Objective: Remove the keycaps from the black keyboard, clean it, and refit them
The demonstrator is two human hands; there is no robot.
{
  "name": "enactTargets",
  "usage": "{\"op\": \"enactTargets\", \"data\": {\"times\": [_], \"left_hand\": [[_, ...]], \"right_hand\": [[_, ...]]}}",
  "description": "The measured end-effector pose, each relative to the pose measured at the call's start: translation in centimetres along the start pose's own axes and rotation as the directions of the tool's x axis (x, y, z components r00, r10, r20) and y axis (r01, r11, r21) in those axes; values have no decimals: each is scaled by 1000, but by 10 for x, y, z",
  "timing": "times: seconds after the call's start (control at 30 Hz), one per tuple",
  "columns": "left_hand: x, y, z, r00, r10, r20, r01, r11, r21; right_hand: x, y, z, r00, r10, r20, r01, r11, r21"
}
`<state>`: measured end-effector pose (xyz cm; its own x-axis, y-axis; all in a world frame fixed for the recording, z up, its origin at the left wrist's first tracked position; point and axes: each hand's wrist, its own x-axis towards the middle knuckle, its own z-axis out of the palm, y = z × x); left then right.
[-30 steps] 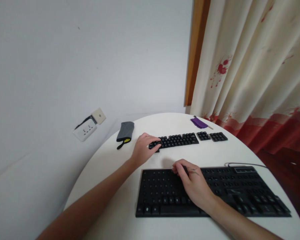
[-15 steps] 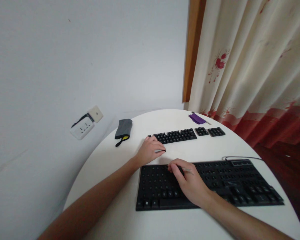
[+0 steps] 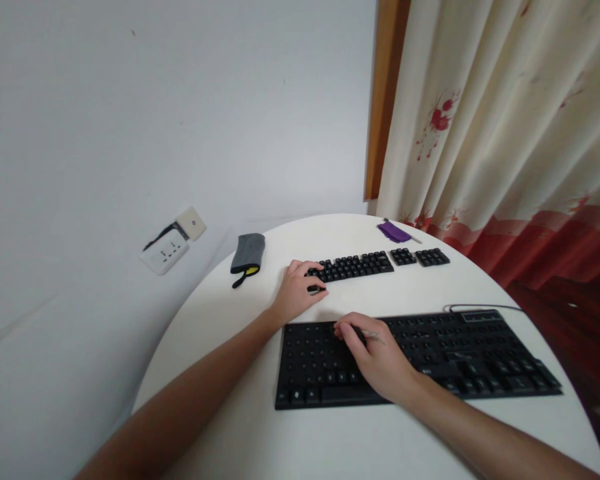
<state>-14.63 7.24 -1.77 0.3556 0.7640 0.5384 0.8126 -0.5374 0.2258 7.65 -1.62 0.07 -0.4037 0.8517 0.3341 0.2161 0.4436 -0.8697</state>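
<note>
My left hand (image 3: pixel 300 288) is at the left end of the loose black keycaps (image 3: pixel 355 267), its thumb and fingers parted. A small dark piece shows between them, probably a keycap, and I cannot tell whether a finger touches it. My right hand (image 3: pixel 377 353) rests over the black keyboard (image 3: pixel 350 395), fingers closed on a slim tool (image 3: pixel 374 337) with a thin metal end sticking out. Most of the tool is hidden in the hand. The keyboard's upper left part has bare key posts, while several keys remain along its bottom row.
Two smaller keycap blocks (image 3: pixel 417 257) lie right of the long rows. A grey pouch (image 3: pixel 250 252) with a yellow lining is at the back left, a purple cloth (image 3: pixel 394 232) at the back right. A cable (image 3: pixel 485 307) runs behind the keyboard. Wall and curtain (image 3: pixel 460 167) border the white table (image 3: pixel 230 413).
My left hand has shifted slightly up to the keycaps and its pinched fingers have parted. My right hand stays over the keyboard. The view has tilted a little.
</note>
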Motion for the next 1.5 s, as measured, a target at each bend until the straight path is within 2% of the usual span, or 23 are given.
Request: {"op": "enactTargets", "data": {"times": [0.3,0.83,0.93,1.0,1.1,1.17,1.3,1.43,1.5], "left_hand": [[2,-1,-3,996,-85,19,85,996,18],[3,-1,-2,996,-87,4,87,996,5],[3,0,-3,998,-61,-30,60,998,-28],[2,1,-3,995,-70,-73,61,991,-117],[-1,5,-3,982,-153,-112,115,951,-288],[-4,9,-3,968,-204,-147,147,934,-327],[-6,12,-4,929,-255,-268,161,931,-328],[-6,4,-3,895,-316,-314,163,888,-429],[-6,0,-2,891,-311,-330,141,882,-450]], "right_hand": [[-1,-1,1,1000,-9,6,9,1000,-6],[-2,1,-1,1000,-24,11,25,1000,-13],[-2,1,-1,1000,-19,14,19,1000,-10],[-3,1,-1,1000,-18,13,18,1000,-9],[-3,0,-1,1000,-16,19,17,1000,-10],[-3,0,-1,1000,-7,12,8,1000,-22],[-2,0,-3,997,10,-77,-15,998,-55],[1,1,-9,987,-46,-151,35,997,-74],[2,0,-12,983,-35,-180,18,995,-94]]}}
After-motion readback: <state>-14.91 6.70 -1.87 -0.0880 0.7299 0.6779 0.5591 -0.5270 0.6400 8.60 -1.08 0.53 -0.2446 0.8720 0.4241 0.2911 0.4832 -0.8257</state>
